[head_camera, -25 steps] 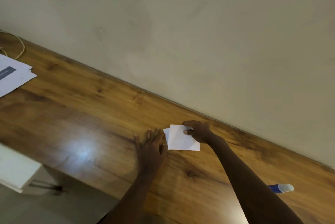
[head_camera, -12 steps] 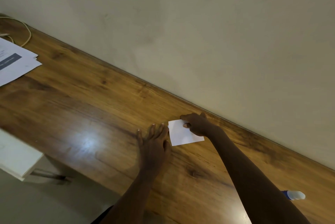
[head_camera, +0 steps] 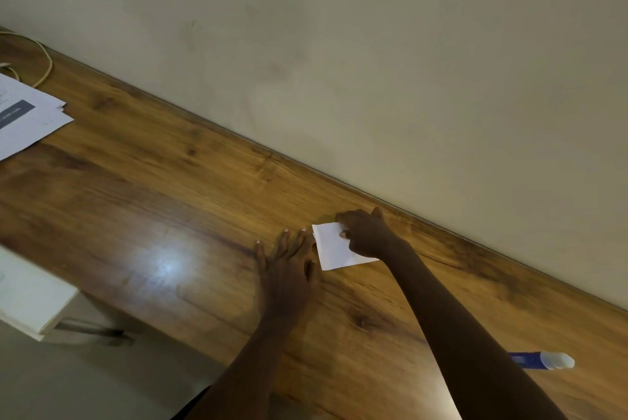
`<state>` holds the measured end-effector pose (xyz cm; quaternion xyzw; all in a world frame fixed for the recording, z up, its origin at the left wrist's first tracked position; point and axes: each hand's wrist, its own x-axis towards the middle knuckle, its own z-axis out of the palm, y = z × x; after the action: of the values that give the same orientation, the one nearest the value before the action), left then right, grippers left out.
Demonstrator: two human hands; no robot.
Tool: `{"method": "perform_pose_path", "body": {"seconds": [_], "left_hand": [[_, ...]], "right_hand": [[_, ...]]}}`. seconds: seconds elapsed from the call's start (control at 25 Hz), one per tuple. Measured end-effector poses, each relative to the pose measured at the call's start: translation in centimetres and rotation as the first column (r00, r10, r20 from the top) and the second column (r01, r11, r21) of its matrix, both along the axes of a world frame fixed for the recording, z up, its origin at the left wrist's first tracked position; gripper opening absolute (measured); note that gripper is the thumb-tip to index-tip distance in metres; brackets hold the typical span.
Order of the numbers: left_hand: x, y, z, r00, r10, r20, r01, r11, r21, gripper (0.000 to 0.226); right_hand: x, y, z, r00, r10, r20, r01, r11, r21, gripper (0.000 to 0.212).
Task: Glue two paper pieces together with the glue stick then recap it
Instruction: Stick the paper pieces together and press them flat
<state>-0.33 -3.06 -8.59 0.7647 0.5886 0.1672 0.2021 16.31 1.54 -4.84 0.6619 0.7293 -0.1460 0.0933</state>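
Observation:
A small white paper piece (head_camera: 334, 248) lies on the wooden desk (head_camera: 176, 216) near the wall. My right hand (head_camera: 365, 233) rests on its upper right corner, fingers curled and pressing or pinching the paper. My left hand (head_camera: 287, 266) lies flat on the desk just left of the paper, fingers spread, its fingertips at the paper's left edge. Only one sheet outline shows; whether a second piece lies under it I cannot tell. The blue glue stick (head_camera: 540, 360) with its white cap on lies on the desk at the far right, partly behind my right forearm.
A stack of printed sheets (head_camera: 27, 117) sits at the far left with a pale cable (head_camera: 42, 63) behind it. The wall (head_camera: 373, 63) borders the desk's far edge. A white shelf or drawer unit (head_camera: 30, 300) stands below the desk's near edge at the left.
The offset lower sheet seen a second ago no longer peeks out; the paper now shows one outline. My right hand shifted slightly up onto its corner. The view drifted.

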Motion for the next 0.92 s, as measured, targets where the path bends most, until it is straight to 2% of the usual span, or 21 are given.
{"method": "perform_pose_path", "body": {"seconds": [0.2, 0.36, 0.56, 0.72, 0.84, 0.92], "left_hand": [[-0.2, 0.1, -0.2, 1.0, -0.015, 0.015, 0.015, 1.0, 0.006, 0.054], [-0.1, 0.1, -0.3, 0.999, -0.037, 0.009, 0.037, 0.999, 0.031, 0.054], [0.0, 0.2, -0.6, 0.999, -0.038, -0.03, 0.04, 0.998, 0.046, 0.052], [0.3, 0.1, -0.6, 1.0, -0.012, -0.01, 0.012, 0.997, 0.07, 0.05], [0.3, 0.2, -0.7, 0.999, -0.026, -0.046, 0.028, 0.999, 0.04, 0.052], [0.3, 0.2, -0.9, 0.997, -0.035, -0.064, 0.038, 0.999, 0.039, 0.053]], "right_hand": [[-0.5, -1.6, -1.6, 0.985, -0.114, -0.133, 0.134, 0.979, 0.151, 0.041], [-0.6, -1.9, -2.4, 0.989, -0.106, -0.105, 0.126, 0.968, 0.215, 0.055], [-1.1, -2.7, -2.4, 0.975, -0.178, -0.135, 0.211, 0.934, 0.289, 0.053], [-3.3, -4.2, -2.8, 0.973, -0.124, -0.193, 0.17, 0.955, 0.242, 0.046], [-3.8, -5.1, -3.3, 0.944, -0.203, -0.26, 0.259, 0.945, 0.199, 0.047], [-2.8, -5.5, -3.5, 0.928, -0.29, -0.234, 0.34, 0.916, 0.212, 0.043]]}}
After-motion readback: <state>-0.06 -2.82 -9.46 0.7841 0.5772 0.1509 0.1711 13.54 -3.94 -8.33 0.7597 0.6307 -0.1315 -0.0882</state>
